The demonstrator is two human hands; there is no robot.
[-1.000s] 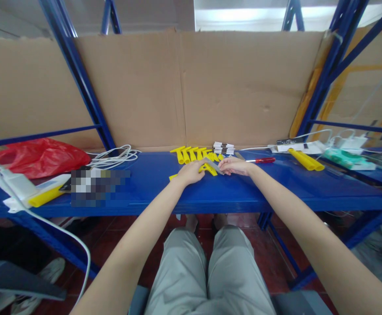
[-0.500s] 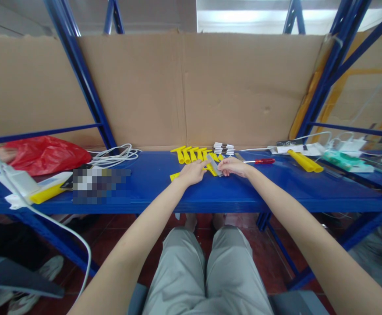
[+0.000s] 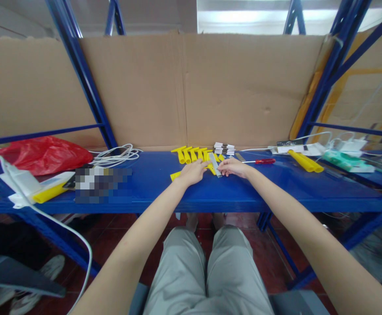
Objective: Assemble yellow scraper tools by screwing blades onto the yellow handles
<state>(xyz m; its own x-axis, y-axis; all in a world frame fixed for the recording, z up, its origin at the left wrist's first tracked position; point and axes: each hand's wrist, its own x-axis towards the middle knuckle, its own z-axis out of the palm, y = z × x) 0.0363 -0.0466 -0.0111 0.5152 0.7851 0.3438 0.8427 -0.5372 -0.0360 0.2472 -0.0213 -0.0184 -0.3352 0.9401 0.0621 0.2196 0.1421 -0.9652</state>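
Left hand [image 3: 193, 172] and right hand [image 3: 232, 167] were close together over the blue table [image 3: 151, 188]. The right pinched the near part of a flat grey strip [image 3: 215, 165], which lay slanted between them, beside a yellow piece [image 3: 211, 169] at the left fingertips; whether the left gripped it could not be told. A loose pinch might have let the strip skew, and a sideways knock could have rolled the red-handled screwdriver [image 3: 265, 161].

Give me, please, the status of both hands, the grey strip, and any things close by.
Left hand by yellow piece, right hand at grey strip; both grips unclear. Row of yellow parts behind, red-handled tool to the right.
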